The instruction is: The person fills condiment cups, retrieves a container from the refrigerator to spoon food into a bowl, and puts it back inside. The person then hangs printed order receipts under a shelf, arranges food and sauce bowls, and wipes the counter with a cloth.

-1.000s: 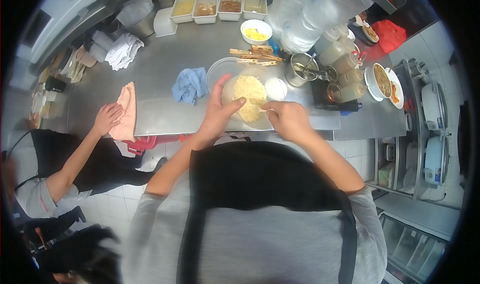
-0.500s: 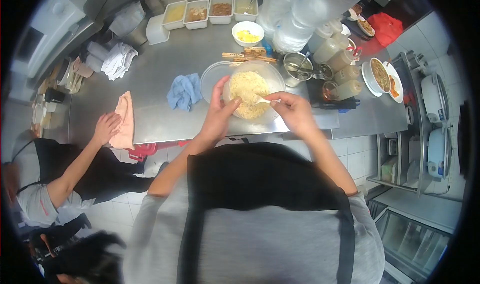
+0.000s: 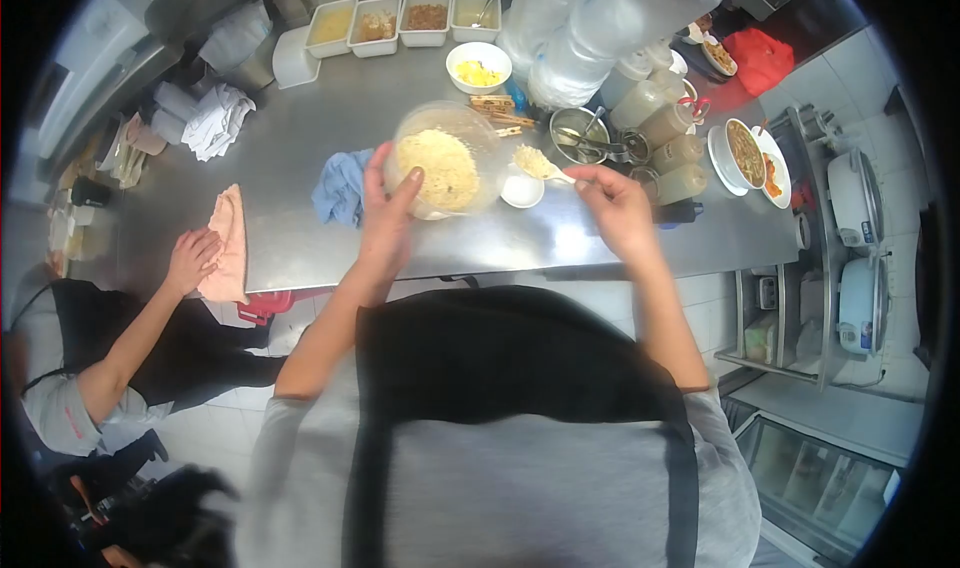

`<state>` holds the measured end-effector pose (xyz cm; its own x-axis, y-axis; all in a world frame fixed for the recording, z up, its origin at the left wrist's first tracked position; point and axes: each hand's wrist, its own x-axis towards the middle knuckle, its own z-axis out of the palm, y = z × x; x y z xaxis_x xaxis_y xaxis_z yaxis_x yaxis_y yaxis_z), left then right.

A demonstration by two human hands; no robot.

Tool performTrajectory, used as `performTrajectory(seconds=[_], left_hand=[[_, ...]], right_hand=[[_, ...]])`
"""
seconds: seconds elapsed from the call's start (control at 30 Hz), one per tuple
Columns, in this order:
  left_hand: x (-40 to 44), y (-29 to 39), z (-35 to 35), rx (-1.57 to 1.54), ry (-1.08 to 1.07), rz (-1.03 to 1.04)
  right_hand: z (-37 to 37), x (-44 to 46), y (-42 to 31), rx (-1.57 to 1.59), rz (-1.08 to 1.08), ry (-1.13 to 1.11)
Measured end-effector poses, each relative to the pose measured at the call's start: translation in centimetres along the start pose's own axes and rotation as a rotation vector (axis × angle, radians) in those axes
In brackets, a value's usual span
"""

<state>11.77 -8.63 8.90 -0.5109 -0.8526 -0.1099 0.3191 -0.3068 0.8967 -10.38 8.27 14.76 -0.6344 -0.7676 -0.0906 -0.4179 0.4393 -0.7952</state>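
I see the clear bowl (image 3: 486, 158) of pale grains (image 3: 438, 168) over the steel counter (image 3: 300, 128), gripped by the left hand (image 3: 388, 200). Beside it, the right hand (image 3: 615, 208) pinches a loaded spoon (image 3: 558, 175), best kept level so nothing spills, near what is probably a small white dish (image 3: 522, 191).

– spot anything along the back of the counter (image 3: 292, 133)?
– yes, can count four white containers (image 3: 425, 40) in a row, with a utensil (image 3: 488, 8) in the rightmost.
– and in front of those?
– can see a white bowl (image 3: 479, 89) of yellow food (image 3: 478, 72), near tall clear plastic bundles (image 3: 578, 58).
– and leftward?
– can make out a crumpled blue cloth (image 3: 340, 186), a white cloth (image 3: 216, 123) farther left, a pink cloth (image 3: 230, 258) at the front edge.
– rightward?
– can find clustered bottles (image 3: 668, 126), a red bag (image 3: 756, 60) farther back, and two appliances (image 3: 848, 203) on shelves.
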Motion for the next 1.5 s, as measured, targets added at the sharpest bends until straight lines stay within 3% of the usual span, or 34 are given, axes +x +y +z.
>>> performTrajectory(seconds=[0.07,0.2,0.3,0.6,1.03,1.2,1.3,1.43,1.5], left_hand=[[-0.1,0.3,-1.3,0.033,0.055,-0.003],[-0.8,2.1,-2.4,0.052,0.136,-0.045],[-1.0,2.4,-3.1,0.082,0.14,-0.047],[-1.3,2.9,-3.8,0.094,0.135,-0.029],[-1.5,2.8,-4.0,0.037,0.172,-0.047],[-1.8,2.6,-3.5,0.003,0.019,0.0],[-1.6,1.2,-3.1,0.049,-0.109,0.075],[-2.2,0.7,-1.5,0.071,-0.225,0.131],[-2.5,0.4,-1.0,0.027,-0.241,0.111]], right_hand=[[1.4,0.1,1.3,-0.092,0.026,0.021],[5.4,0.2,5.0,-0.37,-0.336,0.222],[6.5,0.0,6.2,-0.557,-0.436,0.274],[5.8,-0.4,5.9,-0.678,-0.429,0.237],[5.8,-1.5,5.2,-0.563,-0.431,0.266],[3.5,-1.6,1.1,-0.331,-0.49,0.341],[3.2,-2.2,-3.2,-0.306,-0.526,0.126],[5.8,-0.8,-4.6,-0.691,-0.65,0.032],[6.6,-1.1,-5.2,-0.69,-0.551,-0.072]])
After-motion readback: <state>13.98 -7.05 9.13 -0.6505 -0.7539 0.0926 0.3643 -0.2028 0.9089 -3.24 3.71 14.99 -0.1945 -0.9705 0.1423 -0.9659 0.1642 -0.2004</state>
